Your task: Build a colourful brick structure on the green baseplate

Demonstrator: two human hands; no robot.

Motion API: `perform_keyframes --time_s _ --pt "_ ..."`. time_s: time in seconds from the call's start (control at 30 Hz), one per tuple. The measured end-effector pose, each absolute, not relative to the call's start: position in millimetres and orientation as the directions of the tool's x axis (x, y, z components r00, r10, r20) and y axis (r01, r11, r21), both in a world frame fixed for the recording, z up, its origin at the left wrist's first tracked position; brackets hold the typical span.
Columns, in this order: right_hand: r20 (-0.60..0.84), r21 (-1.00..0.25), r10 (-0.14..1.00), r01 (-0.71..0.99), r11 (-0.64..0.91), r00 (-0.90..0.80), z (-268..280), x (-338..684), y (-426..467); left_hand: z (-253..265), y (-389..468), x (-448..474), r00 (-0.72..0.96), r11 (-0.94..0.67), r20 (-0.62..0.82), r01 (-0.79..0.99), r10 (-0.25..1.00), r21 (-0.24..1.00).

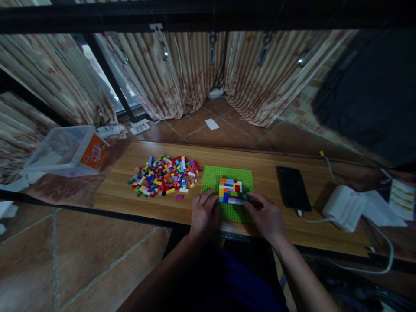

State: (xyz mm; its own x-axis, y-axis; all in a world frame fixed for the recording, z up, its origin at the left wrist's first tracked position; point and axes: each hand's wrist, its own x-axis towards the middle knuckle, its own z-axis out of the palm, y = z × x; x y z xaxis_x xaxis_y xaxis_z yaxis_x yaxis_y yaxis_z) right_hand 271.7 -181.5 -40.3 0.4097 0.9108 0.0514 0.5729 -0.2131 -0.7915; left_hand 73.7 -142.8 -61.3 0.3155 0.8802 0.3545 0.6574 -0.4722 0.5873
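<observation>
A light green studded baseplate (212,172) lies on the wooden table. On it sits a roughly square block of toy bricks (229,185) in yellow, orange, blue, white and red. My left hand (204,212) is at the block's left front, over the plate's edge; its fingers are curled together, and whatever is in them is hidden. At the block's right front corner, my right hand (264,213) pinches a dark green brick (245,196) between thumb and fingers. The brick's underside is hidden, so I cannot tell whether it is pressed on.
Loose bricks (167,173) are heaped left of the plate, with one magenta brick (179,197) apart in front. A black phone (294,188) and a white boxy device (343,208) with cables stand right. A clear plastic bin (65,149) is beyond the table's left end.
</observation>
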Motion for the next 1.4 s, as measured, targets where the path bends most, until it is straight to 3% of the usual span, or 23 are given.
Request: perform_keyframes --time_s 0.33,0.7,1.0,1.4 --pt "0.083 -0.707 0.895 0.659 -0.257 0.438 -42.2 256.8 -178.4 -52.1 -147.5 92.2 0.456 -0.604 0.397 0.631 0.797 0.487" --pt "0.053 -0.816 0.921 0.548 -0.183 0.386 -36.7 272.6 -183.2 -42.8 -147.2 104.7 0.518 -0.581 0.272 0.659 0.811 0.478" --pt "-0.003 -0.906 0.945 0.400 -0.141 0.326 -48.0 271.6 -176.4 -45.2 -147.4 108.8 0.516 -0.578 0.268 0.671 0.814 0.463" --pt "-0.077 -0.913 0.946 0.359 -0.193 0.314 -44.7 275.2 -170.3 -42.6 -147.4 108.0 0.519 -0.563 0.238 0.667 0.821 0.488"
